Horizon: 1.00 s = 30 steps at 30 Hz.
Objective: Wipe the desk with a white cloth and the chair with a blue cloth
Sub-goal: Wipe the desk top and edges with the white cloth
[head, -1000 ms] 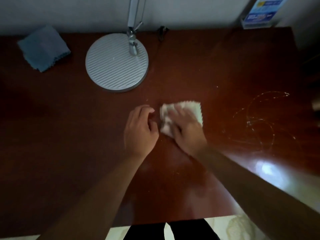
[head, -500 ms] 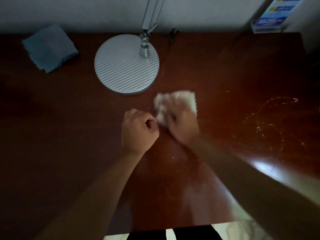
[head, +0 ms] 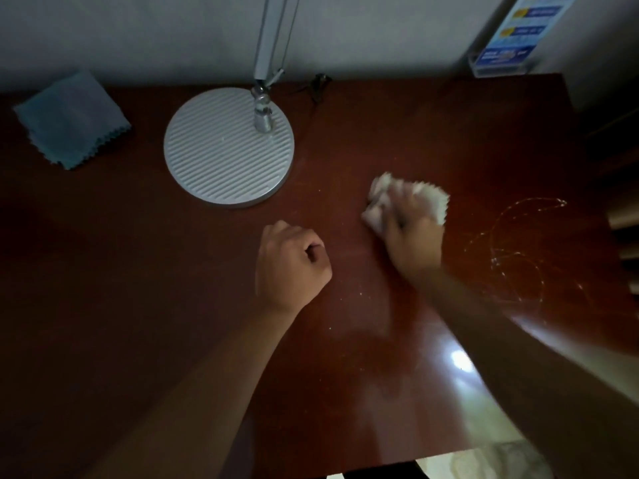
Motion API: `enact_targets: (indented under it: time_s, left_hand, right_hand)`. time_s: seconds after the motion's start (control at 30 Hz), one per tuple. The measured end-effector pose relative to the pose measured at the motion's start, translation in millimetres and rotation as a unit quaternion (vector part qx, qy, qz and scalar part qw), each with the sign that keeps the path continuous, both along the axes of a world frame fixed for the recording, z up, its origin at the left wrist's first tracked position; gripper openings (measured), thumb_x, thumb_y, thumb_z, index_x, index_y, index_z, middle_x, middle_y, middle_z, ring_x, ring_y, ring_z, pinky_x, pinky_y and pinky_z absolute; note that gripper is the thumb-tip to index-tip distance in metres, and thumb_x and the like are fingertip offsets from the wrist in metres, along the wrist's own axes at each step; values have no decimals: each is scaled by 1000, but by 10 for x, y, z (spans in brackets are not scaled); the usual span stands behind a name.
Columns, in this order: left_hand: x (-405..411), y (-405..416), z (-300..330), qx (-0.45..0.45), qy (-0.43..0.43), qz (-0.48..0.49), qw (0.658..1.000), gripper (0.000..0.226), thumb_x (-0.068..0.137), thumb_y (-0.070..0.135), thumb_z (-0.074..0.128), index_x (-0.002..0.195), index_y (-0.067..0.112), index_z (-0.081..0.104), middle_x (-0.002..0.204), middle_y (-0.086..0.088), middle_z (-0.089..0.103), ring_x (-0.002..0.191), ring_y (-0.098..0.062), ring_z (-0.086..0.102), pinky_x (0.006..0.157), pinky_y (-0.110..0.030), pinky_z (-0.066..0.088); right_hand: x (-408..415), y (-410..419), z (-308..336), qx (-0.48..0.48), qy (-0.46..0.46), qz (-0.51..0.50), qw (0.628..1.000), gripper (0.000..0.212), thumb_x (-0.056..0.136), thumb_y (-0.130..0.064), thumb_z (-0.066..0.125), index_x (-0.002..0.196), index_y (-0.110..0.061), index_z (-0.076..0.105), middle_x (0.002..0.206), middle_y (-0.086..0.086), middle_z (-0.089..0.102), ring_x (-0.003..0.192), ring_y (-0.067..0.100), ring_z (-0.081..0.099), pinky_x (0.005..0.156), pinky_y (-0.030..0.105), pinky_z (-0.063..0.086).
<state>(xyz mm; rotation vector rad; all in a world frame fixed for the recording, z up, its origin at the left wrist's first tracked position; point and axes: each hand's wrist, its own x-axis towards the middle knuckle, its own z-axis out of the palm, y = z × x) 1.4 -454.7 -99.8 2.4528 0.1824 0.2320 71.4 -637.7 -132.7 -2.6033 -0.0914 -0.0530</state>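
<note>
the desk-wiping step is in hand. the right hand point(head: 411, 233) lies on top of the white cloth point(head: 427, 200), pressing the bunched fabric against the desk point(head: 138, 288) right of centre; the hand is blurred, so whether its fingers lie flat over the cloth or curl into it cannot be told. the left hand point(head: 290, 264) sits near the middle of the desk, fingers curled into a loose fist with nothing in it, apart from the cloth. the blue cloth point(head: 71, 121) lies folded at the far left corner, untouched, well apart from both hands. a lamp base point(head: 229, 146) stands between the blue cloth and the working area, just beyond the left hand. thin pale streaks point(head: 511, 243) show on the surface to the right of the white cloth, and small pale specks point(head: 361, 293) lie scattered near the front. the chair is not identifiable in this view. judgement: the desk stage is only partly done, since marks remain on the right side and around the lamp base. the next move appears to call for carrying the white cloth rightward over the streaks with steady downward pressure, then working round the lamp base without knocking it, before the blue cloth is taken up for the chair.
</note>
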Motion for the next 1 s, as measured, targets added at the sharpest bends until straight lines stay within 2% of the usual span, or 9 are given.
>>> enact_targets:
  time_s: [0.13, 0.3, 0.37, 0.47, 0.57, 0.63, 0.83, 0.9, 1.0]
  left_hand:
    - [86, -51, 23, 8, -4, -23, 1000, 19, 63, -6, 60, 54, 11, 60, 53, 0, 57, 60, -23, 51, 62, -33, 41]
    - [109, 78, 42, 19, -12, -27, 999, 20, 64, -6, 58, 55, 12, 59, 53, 2, 56, 60, -18, 50, 61, -27, 37]
    - [86, 140, 40, 30, -13, -21, 999, 20, 62, -7, 61, 55, 12, 60, 54, 1, 57, 60, -20, 51, 62, -26, 35]
    - [62, 171, 30, 36, -6, -14, 999, 19, 60, -7, 63, 55, 11, 61, 55, -1, 57, 60, -25, 53, 60, -29, 38]
    - [65, 168, 17, 32, 0, -3, 999, 16, 66, -5, 62, 59, 10, 61, 58, -2, 57, 62, -26, 52, 62, -33, 41]
    - [60, 169, 12, 18, -9, 8, 1000, 16, 69, -4, 61, 63, 11, 62, 61, 0, 59, 66, -24, 53, 67, -34, 40]
    - [-12, 318, -10, 2, -41, 15, 999, 17, 69, -3, 59, 63, 12, 63, 62, 2, 61, 65, -21, 55, 74, -36, 43]
    - [-71, 380, -32, 9, -27, 21, 999, 15, 68, -3, 59, 63, 11, 62, 62, 0, 60, 64, -24, 55, 72, -40, 44]
    - [-149, 455, -6, 21, -9, 36, 999, 14, 65, -5, 60, 61, 7, 56, 60, -4, 56, 61, -27, 52, 67, -42, 44]
  right_hand:
    - [-415, 38, 1, 47, 10, 87, 995, 35, 94, -20, 56, 129, -13, 61, 135, 4, 56, 130, 13, 44, 113, 19, 24]
    - [664, -156, 79, 87, 35, -76, 993, 39, 99, -28, 52, 133, -12, 57, 140, 9, 55, 133, 21, 46, 110, 27, 31]
    - [846, 23, 78, 87, 41, -86, 992, 39, 98, -28, 50, 134, -13, 56, 139, 9, 55, 131, 23, 47, 109, 28, 32]
    - [374, 390, 20, 47, 33, 17, 998, 37, 99, -25, 48, 133, -13, 56, 136, 13, 56, 127, 30, 50, 107, 36, 36]
    - [-305, 493, -47, 54, 36, 145, 987, 36, 95, -15, 54, 130, -13, 60, 138, 7, 56, 134, 21, 45, 117, 32, 26]
    - [-303, 316, -30, 58, 44, 186, 980, 36, 95, -12, 56, 130, -14, 60, 138, 5, 56, 135, 18, 44, 118, 30, 24]
    - [658, 246, 15, 32, 23, -6, 999, 38, 100, -28, 48, 135, -14, 55, 141, 12, 52, 133, 27, 46, 112, 36, 33]
    - [440, 585, 15, 17, 12, 14, 1000, 37, 99, -23, 51, 133, -12, 57, 135, 15, 57, 125, 32, 52, 107, 39, 37]
    - [-386, 989, -10, 50, 16, 158, 986, 40, 88, -8, 60, 128, -9, 60, 129, 14, 62, 123, 30, 54, 110, 36, 35]
